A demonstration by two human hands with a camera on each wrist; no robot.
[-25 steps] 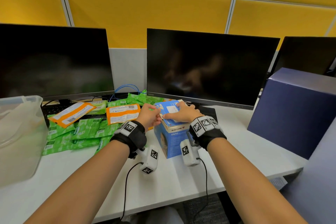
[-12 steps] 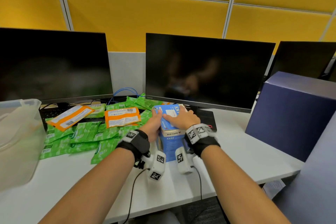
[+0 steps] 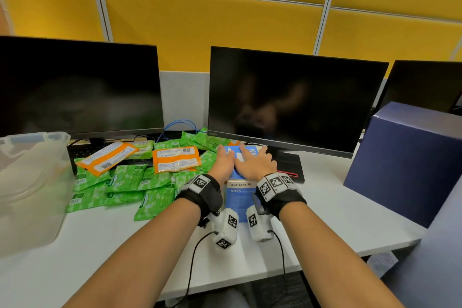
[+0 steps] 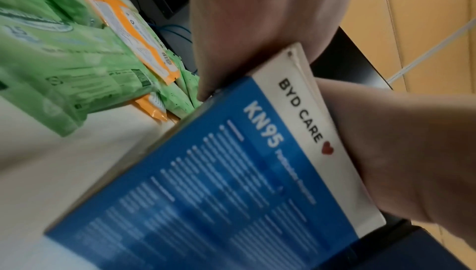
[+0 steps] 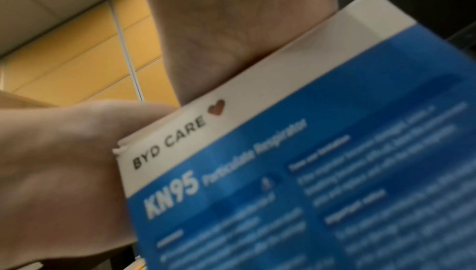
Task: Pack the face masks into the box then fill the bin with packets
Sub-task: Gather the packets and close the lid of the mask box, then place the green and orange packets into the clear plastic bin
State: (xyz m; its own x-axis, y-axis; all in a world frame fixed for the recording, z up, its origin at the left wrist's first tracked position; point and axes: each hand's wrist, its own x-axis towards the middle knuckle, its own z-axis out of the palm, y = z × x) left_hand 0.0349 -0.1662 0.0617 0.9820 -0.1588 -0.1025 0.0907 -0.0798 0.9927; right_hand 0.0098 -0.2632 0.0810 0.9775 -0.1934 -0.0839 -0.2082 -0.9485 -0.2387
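Note:
A blue and white KN95 face mask box (image 3: 238,199) stands on the white desk in front of the middle monitor. Both hands lie flat on its top. My left hand (image 3: 223,162) presses the left part of the lid with straight fingers. My right hand (image 3: 255,161) presses the right part, fingers spread. The wrist views show the box front (image 4: 231,182) (image 5: 322,172) up close with both palms over its top edge. Green and orange packets (image 3: 130,172) lie heaped left of the box. A clear plastic bin (image 3: 30,182) stands at the far left.
Two dark monitors (image 3: 295,100) stand behind the desk, a third at the far right. A dark blue carton (image 3: 410,160) stands at the right. A black keyboard (image 3: 85,151) lies under the packets, a black monitor base (image 3: 287,164) right of the box.
The left hand went from pinching the lid flap to lying flat on the box top. Both hands now press down side by side. The camera has dropped closer.

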